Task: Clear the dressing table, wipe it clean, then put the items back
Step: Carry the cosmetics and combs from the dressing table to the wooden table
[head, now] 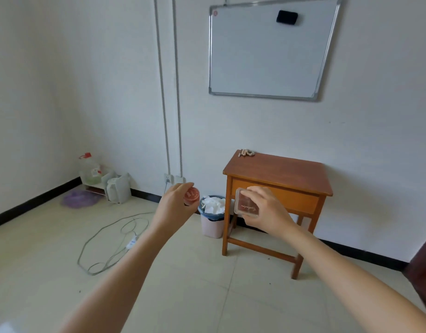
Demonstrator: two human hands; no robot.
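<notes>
The table (pixel 279 170) stands against the far wall, directly below the whiteboard (pixel 267 51). Its wooden top carries a single cluster of small tan items (pixel 247 153) at the back left corner, against the wall.

Both arms extend forward in mid-air, in front of the table and apart from it.

- Left hand (pixel 174 203): fingers and thumb are curled round a small red jar (pixel 192 196). The round lid faces the camera. Label text is too small to read.
- Right hand (pixel 264 210): fingers reach over the top of a clear rectangular case (pixel 246 206) and clamp it against the thumb below. The case has a dark reddish interior and a line of script that cannot be read.

The jar and the case are held near each other, not touching.

A pink bin (pixel 212 228) with a blue liner stands on the floor just beside the table's left front leg. White tissue (pixel 214 204) fills it to the rim.

A black eraser (pixel 287 18) sits on the whiteboard near its top edge. A grey cable (pixel 132 242) lies in loops on the tiled floor to the left. A large clear bottle (pixel 90 171) with a red cap stands in the far left corner.
</notes>
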